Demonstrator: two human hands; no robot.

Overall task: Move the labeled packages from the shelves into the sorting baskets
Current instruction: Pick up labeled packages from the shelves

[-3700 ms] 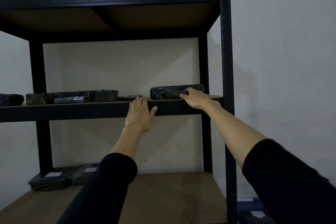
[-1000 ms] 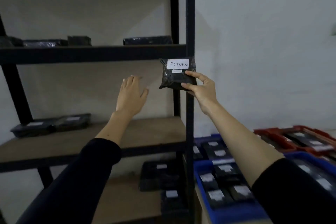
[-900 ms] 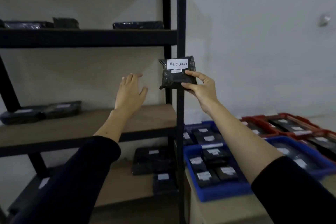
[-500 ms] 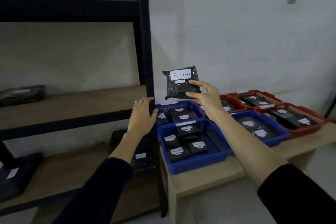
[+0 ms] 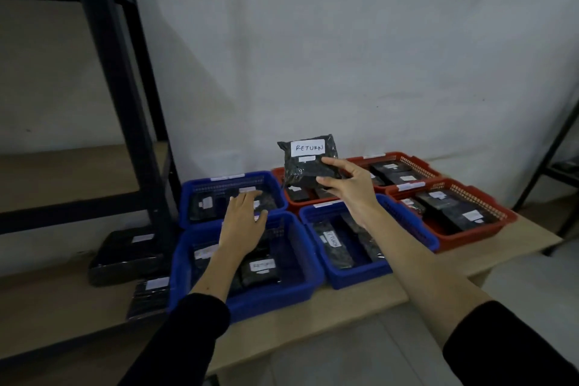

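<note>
Shelf point(image 5: 78, 207) at far left, dark packages on its lower board. Left hand point(image 5: 244, 222) empty, fingers loose, over the two left blue baskets point(image 5: 250, 294). Right hand point(image 5: 347, 188) pinches the RETURN package point(image 5: 308, 163), upright, in the air above the rear baskets on the desk point(image 5: 344, 316). Advice: match the basket's label first, lower flat, label up, then release.

Storeroom or warehouse corner: metal shelving point(image 5: 125, 97), labelled packages in sorting baskets point(image 5: 404, 230), bare wall.
</note>
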